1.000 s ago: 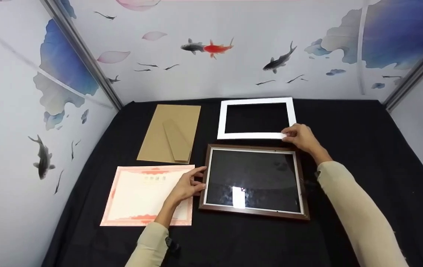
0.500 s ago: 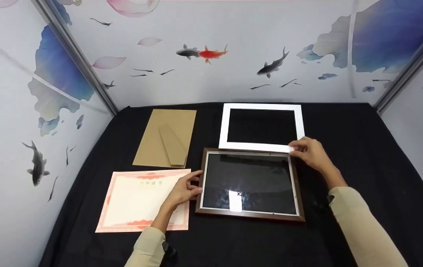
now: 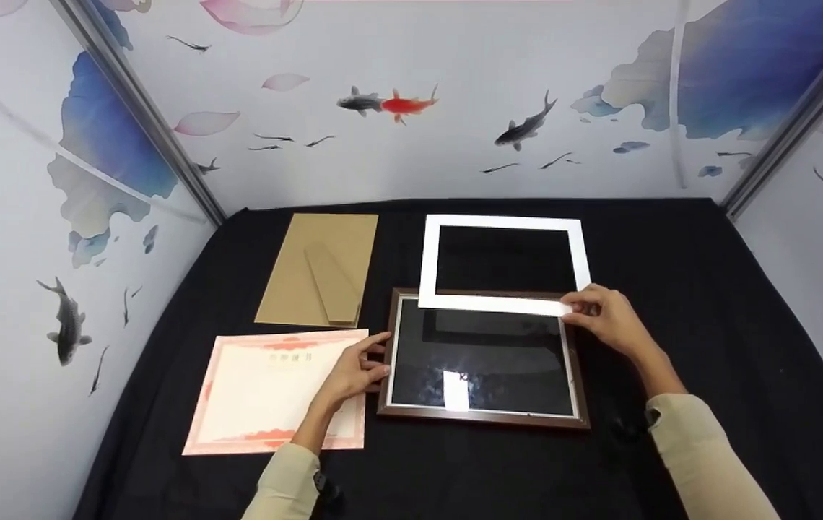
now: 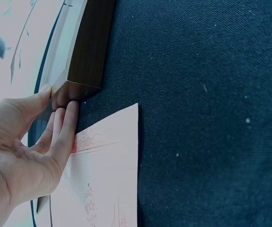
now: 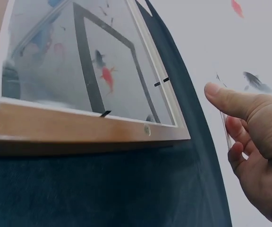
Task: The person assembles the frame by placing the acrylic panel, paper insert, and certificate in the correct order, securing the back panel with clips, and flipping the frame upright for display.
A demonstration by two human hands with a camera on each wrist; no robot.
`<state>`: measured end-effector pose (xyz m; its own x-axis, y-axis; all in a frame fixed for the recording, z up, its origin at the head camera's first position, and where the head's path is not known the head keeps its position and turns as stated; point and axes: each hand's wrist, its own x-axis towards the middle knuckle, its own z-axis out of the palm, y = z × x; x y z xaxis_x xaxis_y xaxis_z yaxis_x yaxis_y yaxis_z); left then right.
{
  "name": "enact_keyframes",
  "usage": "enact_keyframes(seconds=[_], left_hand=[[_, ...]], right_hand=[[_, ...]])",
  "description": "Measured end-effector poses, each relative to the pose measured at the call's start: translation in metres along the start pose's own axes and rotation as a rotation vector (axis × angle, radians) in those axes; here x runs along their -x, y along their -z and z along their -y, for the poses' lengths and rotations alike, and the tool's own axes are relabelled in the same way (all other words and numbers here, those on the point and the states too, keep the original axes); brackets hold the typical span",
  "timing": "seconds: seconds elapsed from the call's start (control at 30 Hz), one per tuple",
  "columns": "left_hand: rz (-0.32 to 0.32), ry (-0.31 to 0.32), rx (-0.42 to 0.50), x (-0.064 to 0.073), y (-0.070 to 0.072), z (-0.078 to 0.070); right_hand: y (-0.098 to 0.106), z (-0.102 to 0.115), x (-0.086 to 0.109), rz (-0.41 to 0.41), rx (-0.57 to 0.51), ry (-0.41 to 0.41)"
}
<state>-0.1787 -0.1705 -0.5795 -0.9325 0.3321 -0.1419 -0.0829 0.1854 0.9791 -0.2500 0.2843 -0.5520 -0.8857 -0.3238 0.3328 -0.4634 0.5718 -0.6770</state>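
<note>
My right hand (image 3: 610,318) pinches the near right corner of a white picture mat (image 3: 494,304). The mat's near strip overlaps the far edge of a brown picture frame (image 3: 484,418), which lies with its glass showing on the black cloth. From the right wrist view, the hand (image 5: 268,125) is beyond the frame's rim (image 5: 79,124), with the mat seen almost edge-on. My left hand (image 3: 343,377) touches the frame's left side. In the left wrist view its thumb and extended fingers (image 4: 66,125) rest against the frame's rim (image 4: 91,52).
A certificate sheet (image 3: 260,393) with a pink border lies left of the frame, partly under the left hand. Behind it lies a tan backing board (image 3: 281,278) with a stand leg (image 3: 332,289). Printed wall panels (image 3: 296,180) enclose the back and sides.
The right hand has drawn the mat toward me, from behind the frame to over its far edge. The left hand stays at the frame's left side. The head view has shifted slightly.
</note>
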Motion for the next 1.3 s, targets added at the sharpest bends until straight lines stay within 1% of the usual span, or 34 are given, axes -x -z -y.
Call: enact_keyframes(seconds=[0.1, 0.2, 0.33, 0.47, 0.57, 0.7, 0.8, 0.9, 1.0, 1.1, 1.3], left_hand=[[-0.008, 0.001, -0.003, -0.003, 0.001, 0.009], [-0.018, 0.015, -0.013, -0.004, 0.001, 0.012], [-0.047, 0.035, -0.025, -0.005, 0.000, 0.011], [-0.070, 0.046, -0.032, -0.004, 0.000, 0.009], [-0.085, 0.061, -0.030, -0.004, -0.001, 0.007], [-0.120, 0.087, -0.023, -0.005, -0.004, 0.005], [-0.152, 0.087, -0.041, -0.007, -0.006, 0.006], [-0.185, 0.079, -0.076, -0.009, -0.008, 0.007], [-0.201, 0.053, -0.111, -0.011, -0.009, 0.007], [-0.211, 0.033, -0.137, -0.012, -0.010, 0.009], [-0.230, 0.041, -0.108, -0.014, -0.012, 0.009]], right_hand=[[0.000, 0.001, 0.004, -0.005, 0.007, 0.001], [-0.002, 0.004, 0.009, -0.001, 0.007, 0.004], [-0.007, 0.009, 0.015, 0.013, -0.023, 0.004], [-0.015, 0.012, 0.022, 0.030, -0.063, 0.021], [-0.020, 0.012, 0.026, 0.043, -0.083, 0.031], [-0.022, 0.009, 0.030, 0.040, -0.095, 0.021], [-0.021, 0.007, 0.031, 0.031, -0.100, 0.019], [-0.019, 0.004, 0.033, 0.032, -0.102, 0.035], [-0.018, 0.002, 0.035, 0.034, -0.110, 0.035], [-0.016, 0.002, 0.037, 0.032, -0.110, 0.012], [-0.013, 0.003, 0.038, 0.036, -0.095, -0.041]])
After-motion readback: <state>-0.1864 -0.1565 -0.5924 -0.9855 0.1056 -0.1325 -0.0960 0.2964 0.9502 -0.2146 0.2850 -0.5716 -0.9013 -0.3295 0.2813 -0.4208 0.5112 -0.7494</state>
